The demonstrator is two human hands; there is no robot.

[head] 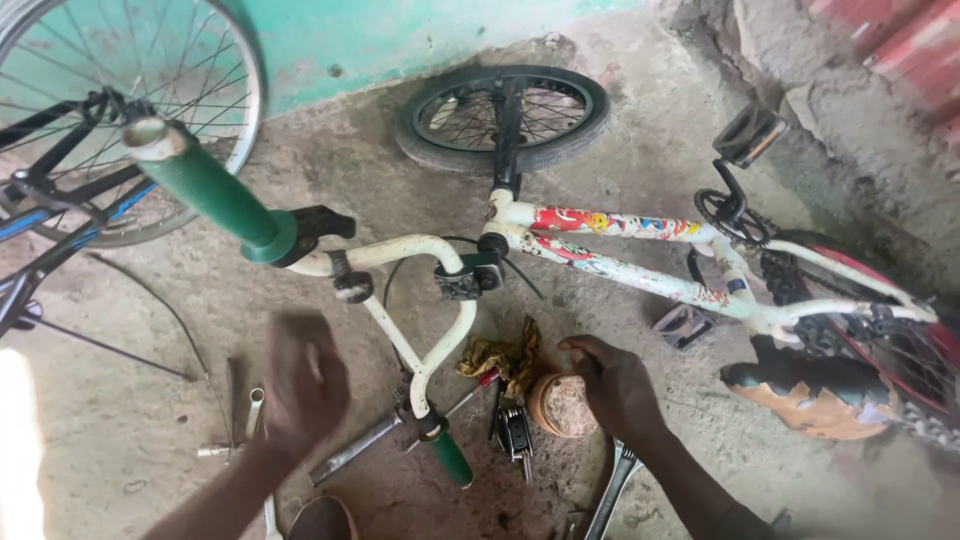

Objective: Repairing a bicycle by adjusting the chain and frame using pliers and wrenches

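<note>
Hands over tools under an upturned child's bicycle on a concrete floor.
Right hand rests, grip loosely curled, on a round tin holding brownish grit; left hand blurred, grip unclear, above spanners; bare floor lies left.

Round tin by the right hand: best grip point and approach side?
Take the round tin by its rim, coming from above and the right, where the right hand already rests against it. It sits low and upright on the floor, its open top up. The rag and the small black tool crowd its left, so that side looks poorer.
</note>
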